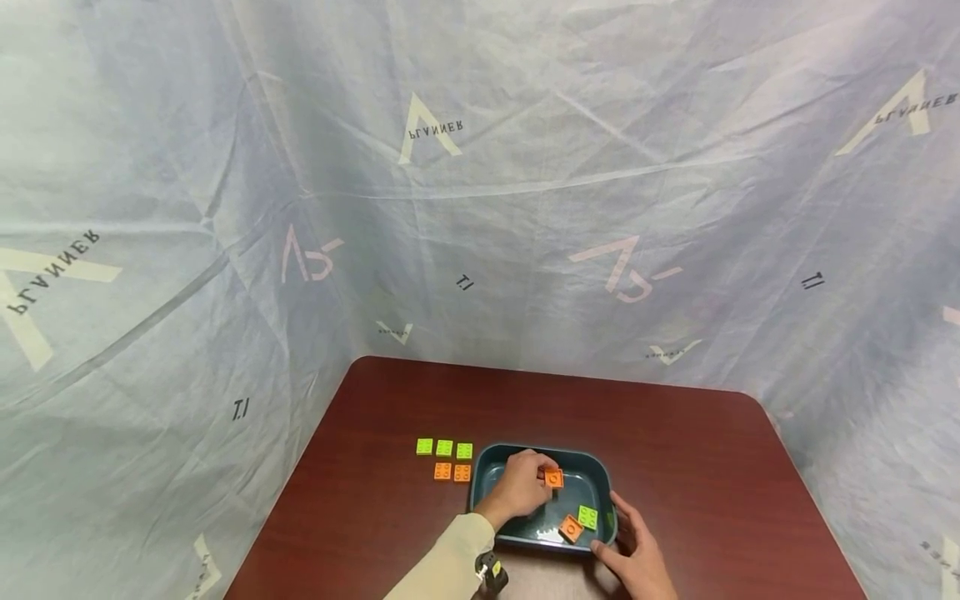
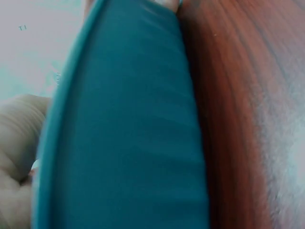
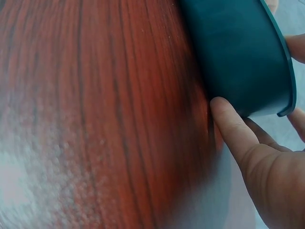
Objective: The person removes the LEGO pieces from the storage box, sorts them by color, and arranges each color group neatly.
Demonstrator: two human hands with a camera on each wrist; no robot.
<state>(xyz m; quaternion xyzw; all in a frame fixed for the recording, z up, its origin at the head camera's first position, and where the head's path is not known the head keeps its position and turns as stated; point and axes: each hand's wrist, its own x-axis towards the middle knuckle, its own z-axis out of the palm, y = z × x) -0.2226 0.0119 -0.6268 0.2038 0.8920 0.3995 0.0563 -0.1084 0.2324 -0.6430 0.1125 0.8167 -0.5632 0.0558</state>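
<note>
My left hand (image 1: 522,482) reaches over the dark teal tray (image 1: 592,460) and pinches an orange building block (image 1: 553,478) at its fingertips, the hollow underside showing. Inside the tray's near right part lie a green building block (image 1: 587,517) and another orange one (image 1: 571,528), which overlap in this view. Around the tray's near right corner, my right hand (image 1: 636,546) holds it, thumb on the near side and fingers along the right side. In the right wrist view the thumb (image 3: 233,125) lies low against the tray's outer wall (image 3: 238,57).
Left of the tray, three green building blocks (image 1: 444,448) form a row, with two orange ones (image 1: 452,472) in a row nearer me. All sit on a reddish-brown wooden table (image 1: 360,508). Printed pale sheeting (image 1: 510,250) hangs behind and beside the table.
</note>
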